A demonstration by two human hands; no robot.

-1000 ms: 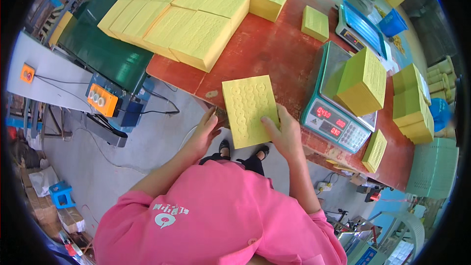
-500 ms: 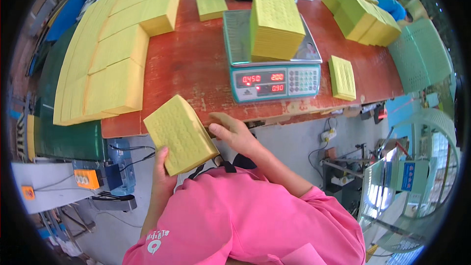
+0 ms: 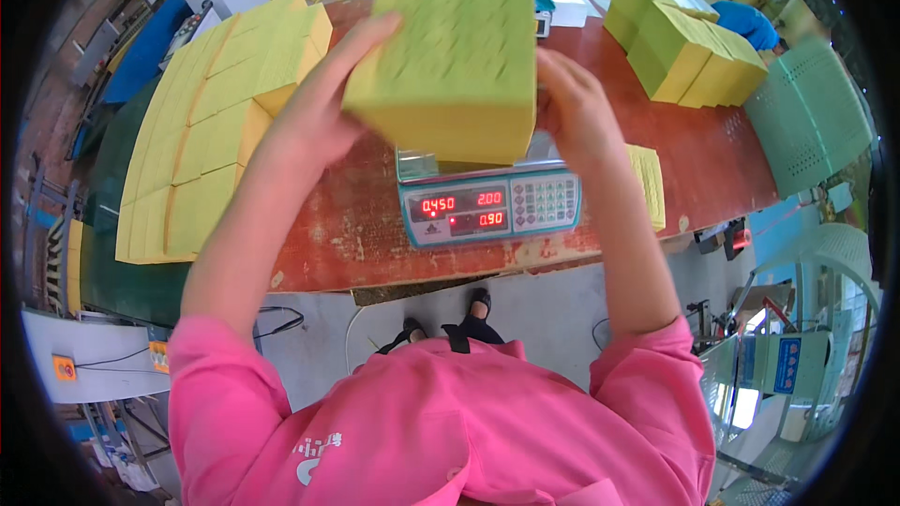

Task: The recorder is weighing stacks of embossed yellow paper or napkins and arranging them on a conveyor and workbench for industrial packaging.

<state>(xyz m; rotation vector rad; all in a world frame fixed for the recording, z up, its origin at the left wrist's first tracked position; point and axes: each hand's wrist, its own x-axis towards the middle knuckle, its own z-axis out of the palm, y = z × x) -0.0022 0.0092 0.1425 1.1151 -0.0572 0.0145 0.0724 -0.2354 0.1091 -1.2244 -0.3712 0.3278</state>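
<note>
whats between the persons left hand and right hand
In the head view, a thick stack of yellow embossed sheets fills the stretch between the left hand and the right hand.

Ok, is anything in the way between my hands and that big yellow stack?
Nothing visible is in the way: your left hand and right hand flank the yellow stack, with no other object showing between.

The scale (image 3: pixel 492 211) stood on the tabletop (image 3: pixel 337 225), paper stacks (image 3: pixel 197 150) to its left, other stacks (image 3: pixel 698 52) (set farther back) to its right.
</note>
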